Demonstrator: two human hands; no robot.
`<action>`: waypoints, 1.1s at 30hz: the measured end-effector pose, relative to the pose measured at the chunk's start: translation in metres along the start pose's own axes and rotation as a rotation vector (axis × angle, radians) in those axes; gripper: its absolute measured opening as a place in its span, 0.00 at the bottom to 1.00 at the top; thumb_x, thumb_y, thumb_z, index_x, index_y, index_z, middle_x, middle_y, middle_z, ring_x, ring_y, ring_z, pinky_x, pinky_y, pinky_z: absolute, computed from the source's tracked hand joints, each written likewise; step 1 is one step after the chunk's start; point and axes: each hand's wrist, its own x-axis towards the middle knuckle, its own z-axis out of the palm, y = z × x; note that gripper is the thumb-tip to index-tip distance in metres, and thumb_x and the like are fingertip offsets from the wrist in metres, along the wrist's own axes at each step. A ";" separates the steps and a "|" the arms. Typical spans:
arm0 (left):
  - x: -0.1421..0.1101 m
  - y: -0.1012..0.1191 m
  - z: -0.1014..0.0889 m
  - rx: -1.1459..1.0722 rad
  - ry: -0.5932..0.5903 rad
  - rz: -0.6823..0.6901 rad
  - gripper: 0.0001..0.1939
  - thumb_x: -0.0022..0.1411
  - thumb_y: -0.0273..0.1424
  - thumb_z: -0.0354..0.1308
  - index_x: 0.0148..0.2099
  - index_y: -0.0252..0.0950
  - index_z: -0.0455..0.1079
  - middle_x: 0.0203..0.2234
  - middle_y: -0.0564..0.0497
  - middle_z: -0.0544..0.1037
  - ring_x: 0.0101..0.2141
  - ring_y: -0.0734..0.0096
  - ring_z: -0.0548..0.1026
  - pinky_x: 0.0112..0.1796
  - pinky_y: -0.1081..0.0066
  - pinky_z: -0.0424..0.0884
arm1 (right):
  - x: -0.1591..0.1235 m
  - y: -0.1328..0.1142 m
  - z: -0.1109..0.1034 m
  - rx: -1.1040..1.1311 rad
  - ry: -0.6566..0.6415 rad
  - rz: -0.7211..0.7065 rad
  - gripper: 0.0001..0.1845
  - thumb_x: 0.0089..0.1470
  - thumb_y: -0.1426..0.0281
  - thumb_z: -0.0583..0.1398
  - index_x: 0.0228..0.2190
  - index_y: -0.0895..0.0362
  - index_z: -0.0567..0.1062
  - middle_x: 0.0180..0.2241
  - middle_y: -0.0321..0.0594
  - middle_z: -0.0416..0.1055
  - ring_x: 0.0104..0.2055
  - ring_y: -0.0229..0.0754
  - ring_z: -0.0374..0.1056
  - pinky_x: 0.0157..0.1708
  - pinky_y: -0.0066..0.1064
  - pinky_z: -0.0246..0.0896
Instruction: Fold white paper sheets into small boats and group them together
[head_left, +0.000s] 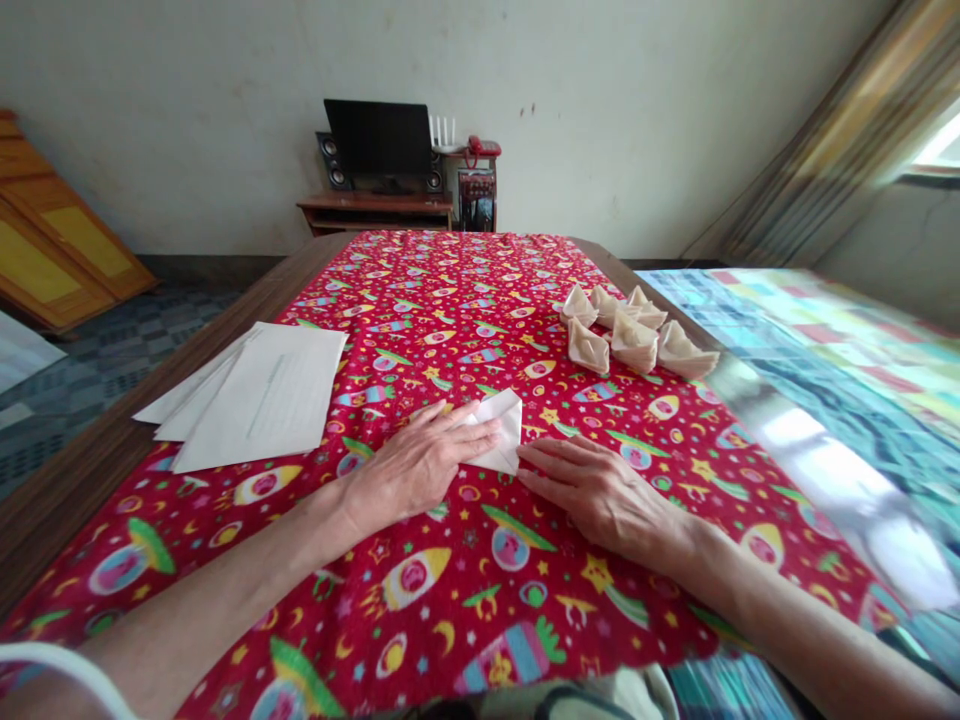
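A small folded sheet of white paper (504, 425) lies on the red patterned cloth in front of me. My left hand (431, 450) rests on its left part, fingers stretched out and pressing it down. At the paper's lower right corner are the fingertips of my right hand (600, 490); its fingers are extended and lie low over the cloth. Whether the right fingertips pinch the edge I cannot make out. To the right sit several folded paper boats (634, 338) in a group. A fanned stack of paper sheets (281, 395) lies on the left.
The red cloth (420, 620) covers a dark wooden table (247, 290). Beyond it stand a monitor (379, 137) with speakers, and a red telephone (482, 150) on a shelf. A bed with a checked cover (817, 330) is at the right, a wooden cabinet (64, 230) at the left.
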 end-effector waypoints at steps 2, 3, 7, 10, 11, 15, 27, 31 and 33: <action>0.000 0.000 0.000 -0.006 0.010 0.003 0.31 0.57 0.17 0.42 0.61 0.42 0.59 0.59 0.55 0.63 0.61 0.68 0.54 0.59 0.58 0.52 | -0.002 0.004 0.003 0.115 0.066 0.045 0.19 0.55 0.81 0.50 0.44 0.58 0.73 0.51 0.45 0.69 0.54 0.42 0.64 0.52 0.35 0.63; 0.000 0.000 -0.001 -0.011 0.015 0.006 0.31 0.57 0.16 0.42 0.61 0.42 0.59 0.59 0.55 0.64 0.61 0.69 0.55 0.59 0.58 0.52 | -0.002 0.006 0.004 0.169 0.109 0.082 0.19 0.54 0.81 0.50 0.43 0.57 0.74 0.49 0.44 0.71 0.52 0.41 0.66 0.50 0.34 0.64; 0.001 0.000 -0.001 -0.028 0.012 0.013 0.30 0.58 0.17 0.42 0.61 0.42 0.58 0.59 0.54 0.63 0.60 0.68 0.57 0.59 0.57 0.52 | 0.007 0.009 0.007 0.239 0.212 0.213 0.21 0.54 0.81 0.49 0.46 0.57 0.72 0.46 0.43 0.73 0.49 0.40 0.69 0.46 0.33 0.68; 0.002 -0.001 0.001 -0.024 -0.003 0.009 0.30 0.60 0.18 0.42 0.63 0.43 0.56 0.60 0.55 0.61 0.61 0.67 0.54 0.59 0.58 0.52 | 0.018 0.006 0.009 0.184 0.147 0.132 0.22 0.55 0.79 0.49 0.49 0.58 0.70 0.51 0.44 0.70 0.53 0.42 0.65 0.51 0.37 0.63; 0.002 -0.001 0.001 -0.018 -0.006 0.008 0.31 0.59 0.18 0.42 0.63 0.43 0.55 0.60 0.55 0.61 0.62 0.67 0.53 0.59 0.58 0.52 | 0.020 0.005 0.010 0.157 0.111 0.090 0.21 0.56 0.78 0.49 0.50 0.59 0.69 0.52 0.45 0.68 0.55 0.43 0.63 0.52 0.38 0.61; 0.000 0.000 0.001 0.039 0.014 0.013 0.32 0.58 0.16 0.42 0.63 0.41 0.56 0.60 0.54 0.62 0.62 0.66 0.53 0.59 0.57 0.52 | 0.024 0.000 0.012 0.057 0.021 0.006 0.19 0.59 0.76 0.49 0.51 0.61 0.68 0.54 0.49 0.66 0.57 0.45 0.60 0.54 0.39 0.58; -0.018 0.009 -0.002 0.204 0.156 -0.015 0.25 0.60 0.17 0.42 0.58 0.32 0.63 0.59 0.47 0.63 0.62 0.65 0.54 0.60 0.58 0.52 | 0.023 -0.003 0.007 0.043 -0.002 0.026 0.19 0.60 0.76 0.48 0.50 0.61 0.69 0.53 0.48 0.67 0.55 0.42 0.63 0.52 0.35 0.59; -0.017 0.022 -0.004 0.144 0.107 0.059 0.29 0.59 0.17 0.42 0.62 0.34 0.56 0.61 0.49 0.59 0.62 0.68 0.53 0.61 0.58 0.48 | 0.025 -0.005 0.005 0.054 0.010 0.028 0.18 0.60 0.75 0.48 0.49 0.61 0.69 0.51 0.49 0.69 0.55 0.42 0.63 0.51 0.36 0.60; -0.018 0.025 -0.005 0.097 0.055 0.047 0.31 0.58 0.18 0.44 0.64 0.36 0.53 0.62 0.51 0.57 0.62 0.69 0.53 0.61 0.59 0.48 | 0.026 -0.005 0.005 0.059 0.018 0.023 0.17 0.60 0.75 0.48 0.48 0.61 0.69 0.50 0.49 0.69 0.55 0.43 0.63 0.51 0.36 0.60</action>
